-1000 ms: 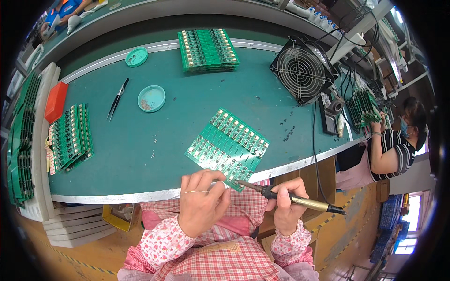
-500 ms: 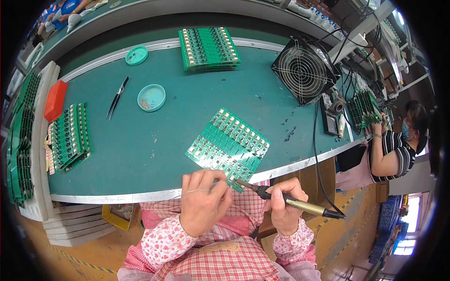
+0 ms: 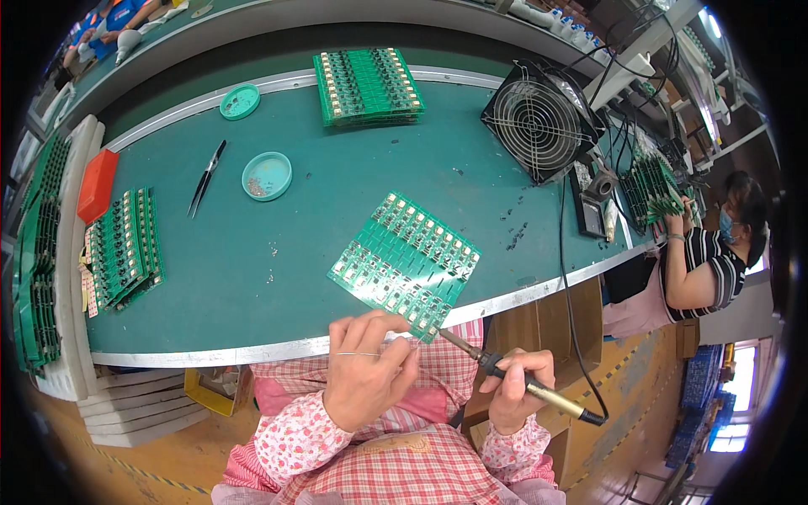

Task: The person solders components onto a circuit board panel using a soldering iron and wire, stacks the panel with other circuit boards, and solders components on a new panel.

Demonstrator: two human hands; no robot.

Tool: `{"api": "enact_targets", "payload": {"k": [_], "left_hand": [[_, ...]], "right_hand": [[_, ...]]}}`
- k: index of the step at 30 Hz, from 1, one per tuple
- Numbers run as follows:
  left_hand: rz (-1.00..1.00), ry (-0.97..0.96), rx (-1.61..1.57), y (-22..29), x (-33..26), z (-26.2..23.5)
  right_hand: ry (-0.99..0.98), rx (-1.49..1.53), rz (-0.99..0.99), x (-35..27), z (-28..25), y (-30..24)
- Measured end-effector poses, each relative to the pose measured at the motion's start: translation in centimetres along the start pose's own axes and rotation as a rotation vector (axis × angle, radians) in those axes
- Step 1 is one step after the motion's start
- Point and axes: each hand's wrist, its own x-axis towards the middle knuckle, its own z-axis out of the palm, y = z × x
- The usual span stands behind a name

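A green circuit board panel (image 3: 406, 261) lies tilted at the near edge of the green worktable (image 3: 337, 194). My right hand (image 3: 513, 387) grips a soldering iron (image 3: 505, 374), its tip touching the panel's near corner. My left hand (image 3: 366, 374) sits beside that corner, fingers pinched on a thin solder wire (image 3: 358, 354) that points toward the tip.
On the table stand a stack of green boards (image 3: 368, 87) at the back, more boards (image 3: 124, 247) at the left, tweezers (image 3: 207, 177), two round teal dishes (image 3: 267, 176), a red box (image 3: 97, 183) and a fan (image 3: 539, 122). A co-worker (image 3: 703, 265) handles boards at the right.
Both hands stay at the panel's near corner. The soldering iron and left hand have shifted only slightly.
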Motion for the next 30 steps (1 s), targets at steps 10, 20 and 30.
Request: {"api": "enact_targets", "payload": {"k": [10, 20, 30], "left_hand": [[-0.015, 0.006, 0.048, 0.0, 0.0, 0.7], [-0.031, 0.015, 0.067, 0.0, 0.1, 0.9], [-0.013, 0.000, 0.057, -0.2, 0.2, 0.7]], "right_hand": [[-0.100, -0.092, -0.262, -0.4, 0.1, 1.1], [-0.196, -0.107, -0.362, 0.1, 0.2, 0.9], [-0.470, -0.425, -0.745, 0.7, -0.4, 0.5]]}}
